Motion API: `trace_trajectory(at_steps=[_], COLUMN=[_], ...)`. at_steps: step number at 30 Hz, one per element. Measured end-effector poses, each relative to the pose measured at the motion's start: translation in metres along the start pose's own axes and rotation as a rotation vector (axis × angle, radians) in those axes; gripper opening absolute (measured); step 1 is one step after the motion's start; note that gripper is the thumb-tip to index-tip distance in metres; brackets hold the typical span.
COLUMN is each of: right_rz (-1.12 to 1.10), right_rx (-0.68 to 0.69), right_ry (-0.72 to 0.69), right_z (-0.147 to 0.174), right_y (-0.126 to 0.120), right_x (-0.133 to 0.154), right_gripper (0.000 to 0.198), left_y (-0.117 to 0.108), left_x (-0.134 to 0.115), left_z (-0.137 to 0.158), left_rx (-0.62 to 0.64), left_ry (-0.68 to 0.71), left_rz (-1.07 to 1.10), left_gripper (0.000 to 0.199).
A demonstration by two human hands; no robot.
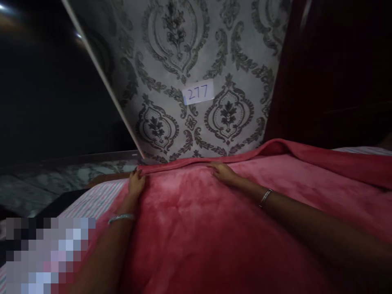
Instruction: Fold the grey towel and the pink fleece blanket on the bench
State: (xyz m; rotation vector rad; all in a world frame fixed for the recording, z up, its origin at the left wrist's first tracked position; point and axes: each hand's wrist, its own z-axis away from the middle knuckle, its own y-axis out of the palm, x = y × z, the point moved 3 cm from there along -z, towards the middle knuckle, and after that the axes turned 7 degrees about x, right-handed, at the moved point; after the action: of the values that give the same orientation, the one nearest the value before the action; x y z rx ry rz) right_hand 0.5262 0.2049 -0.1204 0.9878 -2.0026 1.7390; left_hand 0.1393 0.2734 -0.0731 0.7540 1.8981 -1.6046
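A red plush blanket (190, 220) lies spread over a bed, its far edge folded back in a strip along the wall. My left hand (136, 183) has its fingers closed on the blanket's far left corner. Farther right, my right hand (224, 173) rests at the same folded edge, its fingers reaching onto the fabric. Those right fingertips are partly hidden at the fold, and the fingers look pressed together on the edge. Each wrist wears a bangle.
Striped bedding (94, 200) shows at the left. Patterned wallpaper (171, 81) with a paper label (198, 92) reading 277 rises behind the bed. A dark glossy panel (55, 90) stands at the left, and a dark red panel (330, 73) at the right.
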Motion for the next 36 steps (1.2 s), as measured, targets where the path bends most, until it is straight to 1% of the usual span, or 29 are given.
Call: trace_trajectory(at_steps=[2, 3, 5, 7, 9, 12, 14, 16, 17, 19, 20, 22, 24, 25, 26, 28, 29, 30, 31, 32, 33, 36], right_rz=[0.121, 0.172, 0.236, 0.289, 0.345, 0.418, 0.48, 0.547, 0.57, 0.567, 0.552, 0.519, 0.494, 0.488, 0.486, 0.481, 0.468, 0.455, 0.44, 0.429, 0.43, 0.507], right_rx=[-0.004, -0.006, -0.032, -0.115, -0.245, -0.423, -0.512, -0.55, -0.536, -0.462, -0.427, -0.401, -0.435, -0.464, -0.498, -0.589, -0.64, -0.674, -0.686, -0.674, -0.639, -0.48], right_ry=[-0.032, -0.036, -0.001, 0.091, 0.255, 0.582, 0.77, 0.876, 0.907, 0.943, 0.956, 0.961, 0.941, 0.927, 0.909, 0.83, 0.76, 0.695, 0.642, 0.612, 0.61, 0.681], right_z=[0.038, 0.058, 0.101, 0.146, 0.195, 0.268, 0.31, 0.34, 0.349, 0.357, 0.355, 0.344, 0.325, 0.313, 0.301, 0.278, 0.269, 0.262, 0.259, 0.259, 0.263, 0.294], right_y=[-0.01, -0.017, -0.037, -0.067, -0.103, -0.16, -0.192, -0.216, -0.223, -0.233, -0.238, -0.253, -0.282, -0.301, -0.322, -0.359, -0.372, -0.378, -0.377, -0.369, -0.355, -0.299], right_x=[-0.009, -0.013, -0.025, -0.04, -0.057, -0.078, -0.087, -0.094, -0.097, -0.108, -0.114, -0.128, -0.141, -0.148, -0.155, -0.17, -0.177, -0.184, -0.192, -0.2, -0.207, -0.217], right_gripper=[0.05, 0.049, 0.048, 0.046, 0.044, 0.045, 0.053, 0.063, 0.067, 0.067, 0.063, 0.047, 0.033, 0.032, 0.037, 0.054, 0.067, 0.079, 0.088, 0.093, 0.091, 0.068], left_y=[0.019, 0.033, 0.061, 0.088, 0.112, 0.14, 0.154, 0.163, 0.166, 0.171, 0.172, 0.173, 0.174, 0.174, 0.174, 0.174, 0.174, 0.173, 0.173, 0.174, 0.174, 0.176], left_x=[-0.007, -0.013, -0.029, -0.047, -0.068, -0.101, -0.116, -0.123, -0.124, -0.122, -0.12, -0.113, -0.106, -0.103, -0.1, -0.096, -0.094, -0.092, -0.091, -0.09, -0.089, -0.089], left_z=[0.005, 0.01, 0.022, 0.039, 0.057, 0.087, 0.105, 0.117, 0.121, 0.125, 0.124, 0.12, 0.114, 0.111, 0.109, 0.106, 0.105, 0.104, 0.103, 0.102, 0.101, 0.102], left_rx=[0.079, 0.146, 0.271, 0.343, 0.405, 0.492, 0.489, 0.436, 0.406, 0.361, 0.352, 0.343, 0.338, 0.335, 0.329, 0.313, 0.31, 0.308, 0.307, 0.307, 0.306, 0.282], left_ry=[0.096, 0.184, 0.398, 0.563, 0.648, 0.689, 0.651, 0.599, 0.59, 0.605, 0.617, 0.629, 0.625, 0.627, 0.632, 0.659, 0.676, 0.688, 0.694, 0.698, 0.7, 0.718], left_rz=[-0.102, -0.174, -0.32, -0.404, -0.441, -0.491, -0.562, -0.656, -0.698, -0.754, -0.768, -0.777, -0.767, -0.755, -0.737, -0.685, -0.655, -0.627, -0.603, -0.584, -0.572, -0.539], left_gripper=[0.045, 0.045, 0.05, 0.056, 0.059, 0.061, 0.063, 0.064, 0.064, 0.065, 0.065, 0.066, 0.068, 0.069, 0.07, 0.07, 0.07, 0.069, 0.07, 0.07, 0.07, 0.07])
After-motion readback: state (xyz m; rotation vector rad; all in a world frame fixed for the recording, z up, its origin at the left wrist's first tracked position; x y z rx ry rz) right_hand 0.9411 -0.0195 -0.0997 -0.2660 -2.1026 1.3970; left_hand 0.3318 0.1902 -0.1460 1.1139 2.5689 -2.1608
